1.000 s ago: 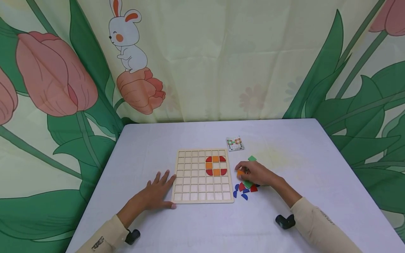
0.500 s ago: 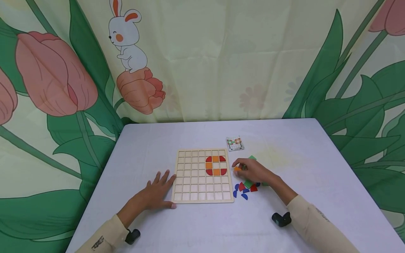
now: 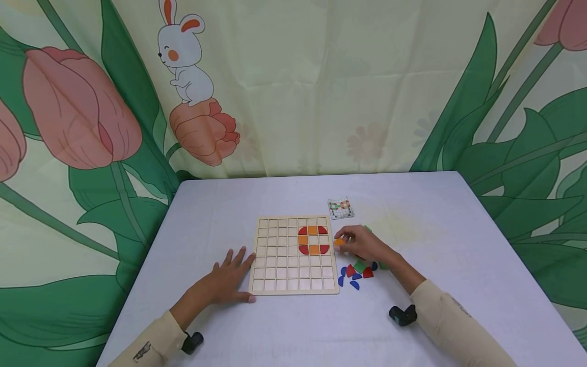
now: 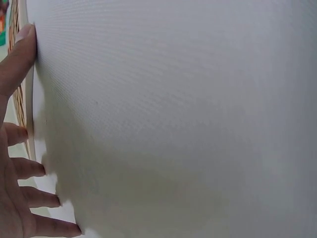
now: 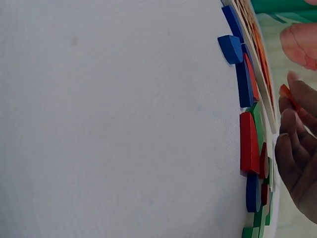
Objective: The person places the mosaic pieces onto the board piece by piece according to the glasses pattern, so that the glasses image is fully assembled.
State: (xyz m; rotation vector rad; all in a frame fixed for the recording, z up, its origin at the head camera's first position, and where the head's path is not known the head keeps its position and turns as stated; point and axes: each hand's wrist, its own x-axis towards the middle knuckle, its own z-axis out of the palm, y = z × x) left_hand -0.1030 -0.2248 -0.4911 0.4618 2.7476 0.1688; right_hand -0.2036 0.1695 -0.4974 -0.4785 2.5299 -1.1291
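Observation:
A wooden grid board [image 3: 284, 275] lies on the white table, with red rounded pieces and orange squares [image 3: 314, 250] set in a ring at its upper right. My right hand [image 3: 364, 242] pinches an orange piece [image 3: 339, 241] between thumb and fingers, just off the board's right edge. In the right wrist view that orange piece [image 5: 289, 95] shows between the fingertips. With fingers spread, my left hand [image 3: 224, 281] rests at the board's left edge; its thumb [image 4: 22, 54] touches the rim in the left wrist view.
Loose blue half-round pieces [image 3: 354, 285], red pieces [image 3: 368, 273] and green pieces [image 3: 359, 266] lie right of the board, below my right hand. A small pattern card [image 3: 341, 208] lies behind the board's right corner. A printed curtain [image 3: 293, 102] hangs behind the table.
My right hand has moved left and slightly away from me, carrying the orange piece from the loose pieces toward the board's edge. The left hand has stayed put.

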